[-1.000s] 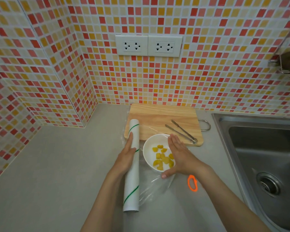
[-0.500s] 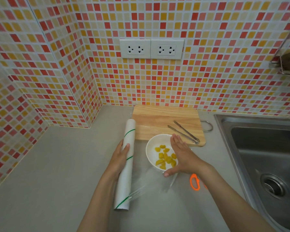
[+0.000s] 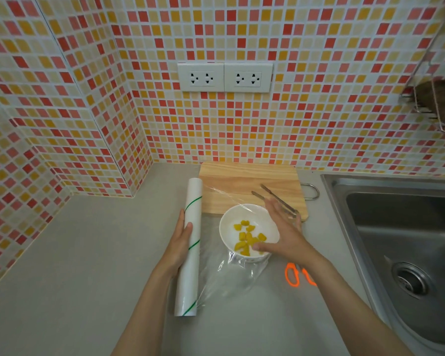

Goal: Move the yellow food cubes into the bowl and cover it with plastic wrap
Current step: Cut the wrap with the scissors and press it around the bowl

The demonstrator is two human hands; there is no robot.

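Note:
A white bowl [image 3: 229, 227] with several yellow food cubes [image 3: 247, 238] stands on the grey counter just in front of the wooden cutting board [image 3: 242, 181]. A clear sheet of plastic wrap [image 3: 231, 278] stretches from the white roll [image 3: 190, 242] across the bowl. My left hand [image 3: 179, 244] lies on the left side of the roll, fingers curled on it. My right hand [image 3: 284, 232] rests flat, fingers spread, on the wrap over the bowl's right rim, hiding that rim.
Metal tongs [image 3: 272, 197] lie on the cutting board's right part. Orange-handled scissors [image 3: 293, 274] lie on the counter, partly under my right forearm. A steel sink [image 3: 406, 240] fills the right side. Tiled walls close the back and left.
The roll has shifted left, away from the bowl, drawing more film out. My right hand has stayed pressed on the bowl's right rim.

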